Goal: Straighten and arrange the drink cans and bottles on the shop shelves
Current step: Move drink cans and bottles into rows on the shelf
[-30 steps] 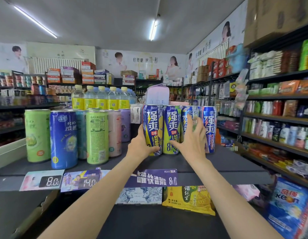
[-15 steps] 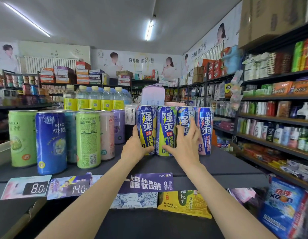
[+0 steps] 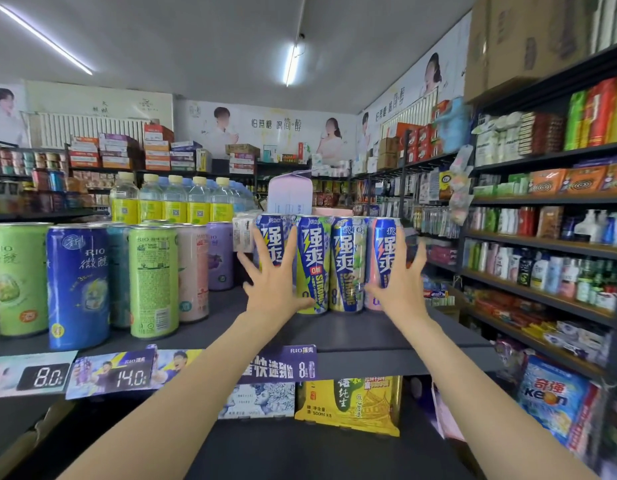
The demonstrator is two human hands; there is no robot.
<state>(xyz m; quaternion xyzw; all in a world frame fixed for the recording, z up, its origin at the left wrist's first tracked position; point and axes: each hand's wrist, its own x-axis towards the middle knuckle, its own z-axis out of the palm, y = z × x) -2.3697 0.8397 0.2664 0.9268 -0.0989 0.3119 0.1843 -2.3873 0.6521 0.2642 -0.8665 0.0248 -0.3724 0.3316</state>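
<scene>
- Four tall blue cans stand upright in a tight row on the dark shelf, labels facing out, with yellow, green and pink lower bands.
- Left hand is spread flat, fingers straight, over the leftmost can's front.
- Right hand is spread likewise, fingers straight, against the rightmost can.
- Green, blue and pink cans stand to the left; bottles behind them.

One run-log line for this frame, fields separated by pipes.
phase: squaring can row | left hand: open, fingers spread at leftmost blue can | right hand: open at rightmost blue can | cans upright on shelf
</scene>
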